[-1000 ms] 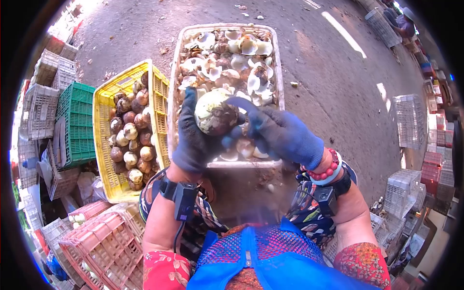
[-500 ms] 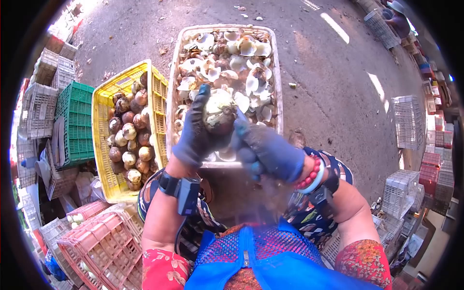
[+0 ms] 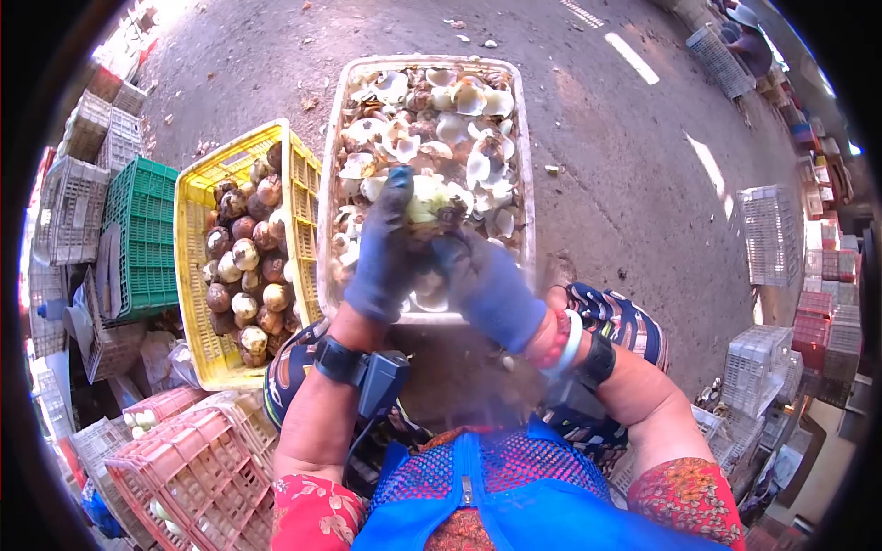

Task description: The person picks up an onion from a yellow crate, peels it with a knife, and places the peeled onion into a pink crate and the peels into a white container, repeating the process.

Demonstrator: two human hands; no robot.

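- Round fruit [image 3: 430,204]: centre of the frame, held in the air over the near half of the white crate [image 3: 527,156], pale and partly stripped.
- Left hand [image 3: 386,248]: gloved, fingers clamped around the fruit's left side and top.
- Right hand [image 3: 482,280]: gloved, pressed against the fruit's lower right. It is blurred, so I cannot tell whether its fingers close on the fruit or on a tool.
- Risk, slip: the fruit looks smooth where it is stripped, and a hard pull could likely twist it out of the left hand's grip and drop it among the peelings.
- Risk, fingers: the two hands work touching each other, so any blade or sharp husk edge could catch a glove.
- White crate: upper centre, heaped with pale and brown husk pieces [image 3: 450,119].
- Yellow crate [image 3: 188,275]: left of centre, just beside the white one, holding brown unstripped fruits [image 3: 243,266].
- Green crate [image 3: 147,230]: far left, contents unclear.
- Pink crates [image 3: 193,459]: lower left, with a few small pale items showing.
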